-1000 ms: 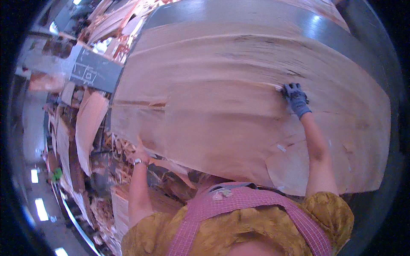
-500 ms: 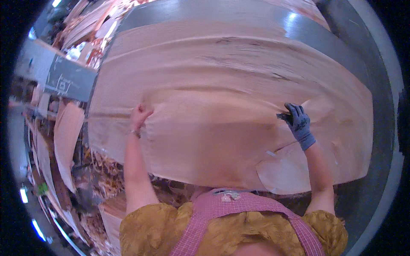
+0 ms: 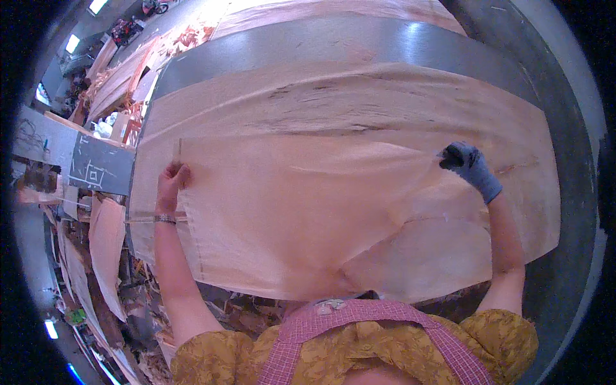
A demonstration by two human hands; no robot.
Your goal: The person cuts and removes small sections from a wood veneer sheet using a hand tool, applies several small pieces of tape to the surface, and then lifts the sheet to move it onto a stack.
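A large, pale brown sheet of wood veneer (image 3: 256, 205) lies spread before me, wavy, with dark cracks toward its far side. My bare left hand (image 3: 172, 183), a band around its wrist, is closed in a pinch on the upper sheet near its left side. On the right, my right hand (image 3: 470, 168) wears a grey glove with dark fingertips. Its fingers are curled closed on the same sheet's far edge, which is partly hidden beneath them. Between the two hands the veneer is drawn fairly straight. A rounded flap of veneer (image 3: 423, 256) shows nearer me.
A grey metal tabletop (image 3: 308, 48) shows beyond the veneer. At the left stands a dark panel (image 3: 99, 167) with white line marks. Below it lean long curved veneer strips (image 3: 107, 250). Wood scraps (image 3: 192, 38) are heaped at the far left.
My hands have moved farther apart, the left one leftward and the right one slightly rightward. The upper sheet has been drawn left and flattened. My view has shifted a little.
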